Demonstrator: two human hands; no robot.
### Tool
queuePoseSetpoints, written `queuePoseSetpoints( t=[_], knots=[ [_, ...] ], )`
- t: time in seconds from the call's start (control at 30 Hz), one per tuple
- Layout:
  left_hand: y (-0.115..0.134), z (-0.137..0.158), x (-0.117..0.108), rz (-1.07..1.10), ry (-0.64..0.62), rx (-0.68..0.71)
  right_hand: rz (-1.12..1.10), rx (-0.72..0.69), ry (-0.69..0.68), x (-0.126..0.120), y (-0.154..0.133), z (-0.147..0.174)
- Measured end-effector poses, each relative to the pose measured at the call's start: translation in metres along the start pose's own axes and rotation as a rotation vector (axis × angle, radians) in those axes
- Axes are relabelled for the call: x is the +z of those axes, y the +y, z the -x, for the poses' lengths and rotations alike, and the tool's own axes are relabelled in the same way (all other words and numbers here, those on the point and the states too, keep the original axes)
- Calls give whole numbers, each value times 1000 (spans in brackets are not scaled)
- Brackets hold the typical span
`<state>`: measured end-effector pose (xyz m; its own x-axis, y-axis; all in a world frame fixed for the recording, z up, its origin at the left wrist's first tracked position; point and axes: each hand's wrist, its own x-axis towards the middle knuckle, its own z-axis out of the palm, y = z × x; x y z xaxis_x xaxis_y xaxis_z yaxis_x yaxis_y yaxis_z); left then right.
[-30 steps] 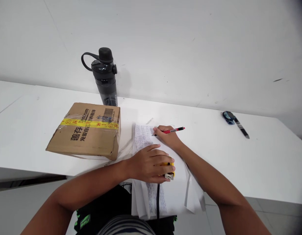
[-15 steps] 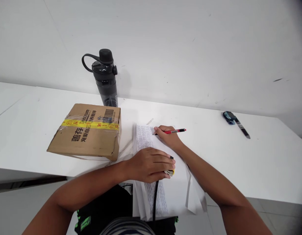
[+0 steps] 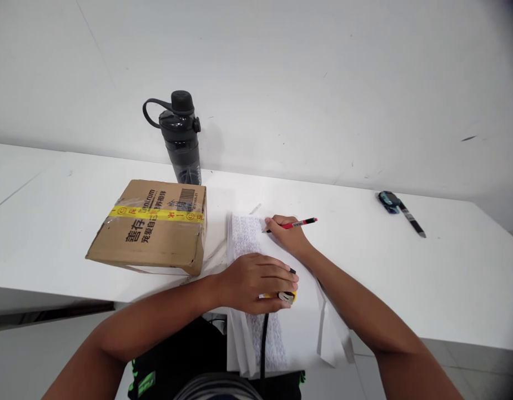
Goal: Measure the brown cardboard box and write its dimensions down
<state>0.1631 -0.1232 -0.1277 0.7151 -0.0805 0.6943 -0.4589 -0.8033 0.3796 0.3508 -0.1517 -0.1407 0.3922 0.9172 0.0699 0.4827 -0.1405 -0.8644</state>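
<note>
A red pen (image 3: 298, 223) is held in my right hand (image 3: 290, 236), its black tip down near the top of a stack of paper (image 3: 298, 333). The sheets carry a band of dense small writing along the left and are blank to the right. My left hand (image 3: 252, 283) lies across the middle of the stack, curled over a small yellow, black and silver object (image 3: 287, 298). Most of that object is hidden under the fingers, so its kind is unclear. The lower sheets hang past the table's front edge, over my lap.
A taped cardboard box (image 3: 156, 244) stands left of the paper. Behind it is a black water bottle (image 3: 184, 144) with a loop handle, near the wall. A black pen (image 3: 412, 219) and a small dark blue object (image 3: 388, 201) lie on the white table (image 3: 460, 283) at right.
The pen tip and right hand have shifted very slightly right along the sheet. My left fingers have parted a little, showing more of the yellow object. The view has tilted slightly.
</note>
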Motion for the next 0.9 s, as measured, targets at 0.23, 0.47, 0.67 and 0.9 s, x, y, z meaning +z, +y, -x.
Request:
queuePoseSetpoints(
  t=[0.23,0.47,0.67,0.9],
  knots=[
    [-1,3,3,-113,36,37,-9,-3,44,1,-1,2],
    [6,-1,0,-104,91,44,-24,9,10,1,-1,0],
    [5,0,-3,-142,76,19,-35,23,71,1,0,0],
    [-7,2,-8,-368,148,66,-20,21,54,1,2,1]
  ],
)
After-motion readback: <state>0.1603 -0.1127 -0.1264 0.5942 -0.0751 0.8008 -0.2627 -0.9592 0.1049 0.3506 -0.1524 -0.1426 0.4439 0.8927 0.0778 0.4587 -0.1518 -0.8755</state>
